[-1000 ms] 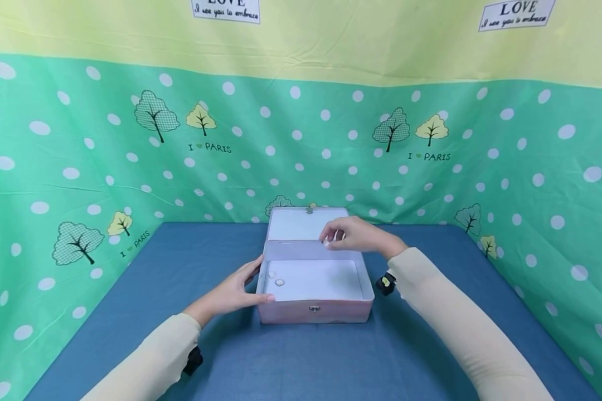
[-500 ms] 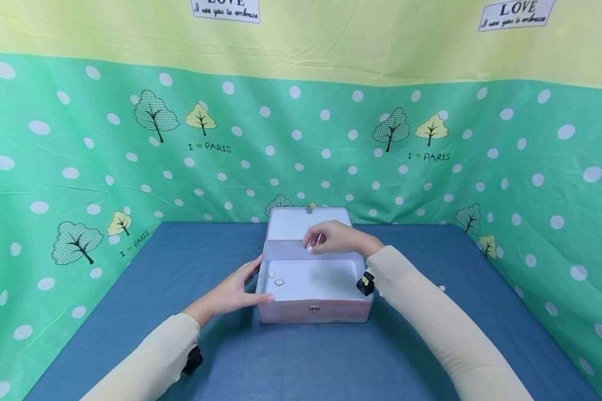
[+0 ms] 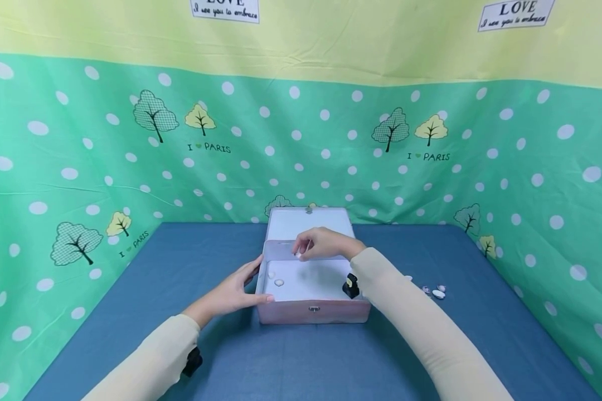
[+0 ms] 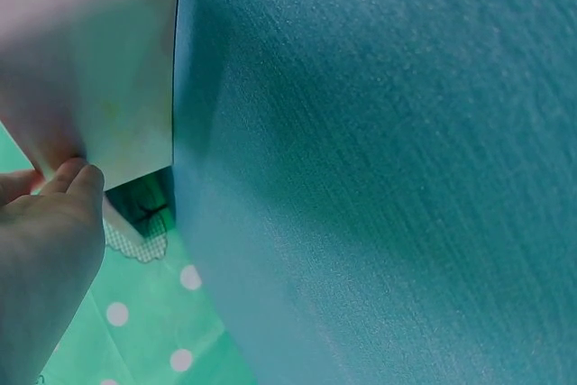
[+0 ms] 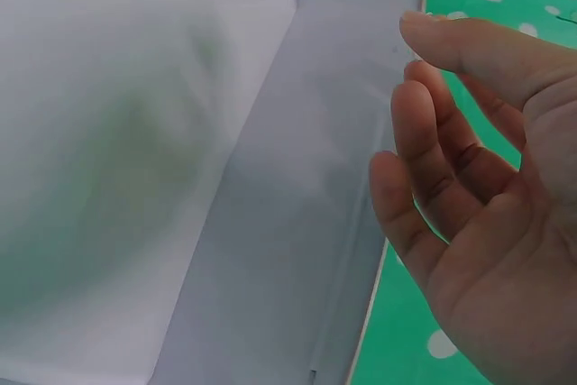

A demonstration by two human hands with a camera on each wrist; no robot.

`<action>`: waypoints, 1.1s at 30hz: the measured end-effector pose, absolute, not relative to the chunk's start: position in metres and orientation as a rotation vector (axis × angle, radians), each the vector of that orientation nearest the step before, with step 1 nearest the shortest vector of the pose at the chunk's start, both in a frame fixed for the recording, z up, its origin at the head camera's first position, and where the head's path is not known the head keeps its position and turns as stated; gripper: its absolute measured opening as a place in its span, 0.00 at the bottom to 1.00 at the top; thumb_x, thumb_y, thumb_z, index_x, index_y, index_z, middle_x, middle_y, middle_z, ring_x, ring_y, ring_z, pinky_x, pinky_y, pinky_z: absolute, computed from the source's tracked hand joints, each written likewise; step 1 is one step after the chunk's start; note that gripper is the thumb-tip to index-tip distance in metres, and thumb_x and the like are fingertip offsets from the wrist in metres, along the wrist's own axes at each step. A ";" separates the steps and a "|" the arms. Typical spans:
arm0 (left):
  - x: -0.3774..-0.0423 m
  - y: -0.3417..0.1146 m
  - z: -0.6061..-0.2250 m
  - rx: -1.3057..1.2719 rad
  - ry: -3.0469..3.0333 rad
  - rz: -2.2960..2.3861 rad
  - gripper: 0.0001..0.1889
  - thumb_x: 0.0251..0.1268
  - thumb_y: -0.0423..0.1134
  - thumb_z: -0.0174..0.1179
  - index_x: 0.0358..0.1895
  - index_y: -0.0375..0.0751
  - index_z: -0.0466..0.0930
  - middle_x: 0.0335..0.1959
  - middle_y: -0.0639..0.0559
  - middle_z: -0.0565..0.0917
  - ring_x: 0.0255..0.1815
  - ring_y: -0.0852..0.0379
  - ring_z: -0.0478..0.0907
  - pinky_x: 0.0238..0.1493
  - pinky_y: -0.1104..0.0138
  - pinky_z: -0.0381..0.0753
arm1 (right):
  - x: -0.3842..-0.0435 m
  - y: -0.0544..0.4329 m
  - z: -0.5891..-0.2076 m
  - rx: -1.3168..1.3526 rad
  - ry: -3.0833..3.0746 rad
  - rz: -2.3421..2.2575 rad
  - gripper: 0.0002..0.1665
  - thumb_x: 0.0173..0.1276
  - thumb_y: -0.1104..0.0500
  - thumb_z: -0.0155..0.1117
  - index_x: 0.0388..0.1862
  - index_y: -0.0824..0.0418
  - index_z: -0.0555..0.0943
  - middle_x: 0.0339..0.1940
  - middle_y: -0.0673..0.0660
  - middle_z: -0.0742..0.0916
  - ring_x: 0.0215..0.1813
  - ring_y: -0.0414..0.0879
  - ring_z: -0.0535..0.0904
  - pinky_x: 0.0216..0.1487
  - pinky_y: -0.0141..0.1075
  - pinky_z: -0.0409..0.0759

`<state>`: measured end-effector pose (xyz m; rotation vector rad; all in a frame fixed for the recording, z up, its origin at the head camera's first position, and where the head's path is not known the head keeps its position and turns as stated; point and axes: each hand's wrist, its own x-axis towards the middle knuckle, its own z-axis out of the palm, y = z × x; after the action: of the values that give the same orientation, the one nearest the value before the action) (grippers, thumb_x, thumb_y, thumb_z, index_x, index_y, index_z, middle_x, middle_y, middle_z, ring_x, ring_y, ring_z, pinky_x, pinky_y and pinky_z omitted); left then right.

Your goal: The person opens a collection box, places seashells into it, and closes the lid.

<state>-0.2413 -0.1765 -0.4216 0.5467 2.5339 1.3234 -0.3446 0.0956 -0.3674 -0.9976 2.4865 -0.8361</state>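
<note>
Pink, smooth, rectangular box (image 3: 291, 313), left hand (image 3: 237, 291) gripping its side, right hand (image 3: 325, 244) pinching a white piece (image 3: 298, 255)

Dotted green curtain (image 3: 291, 167) behind blue table (image 3: 281, 362).

You are in a small screened-off booth, set up for recording work at a table; whether it stands in a home, a lab or an office, you cannot tell. Printed fabric (image 3: 301, 133) hangs at the far side and along the left and right, enclosing the blue tabletop (image 3: 311, 362). The cloth is green with white spots, trees (image 3: 155, 114) and "I PARIS" lettering (image 3: 209, 148), below a yellow band (image 3: 361, 47) bearing "LOVE" labels (image 3: 516, 14). Small black devices (image 3: 351, 285) at both your wrists point to recording. Your left wrist view shows the tabletop's woven-looking grain up close.
</note>
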 end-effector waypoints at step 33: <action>-0.242 -0.177 -0.422 0.543 2.544 1.304 0.58 0.58 0.57 0.72 0.83 0.45 0.41 0.80 0.38 0.48 0.79 0.40 0.51 0.73 0.44 0.56 | -0.346 0.107 -0.349 -0.968 2.512 -0.772 0.15 0.70 0.64 0.66 0.55 0.59 0.85 0.41 0.50 0.85 0.48 0.43 0.81 0.52 0.37 0.79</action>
<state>-0.2417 -0.1775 -0.4222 0.5430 2.5440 1.3036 -0.3456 0.1072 -0.3492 -0.9681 2.5125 -0.7720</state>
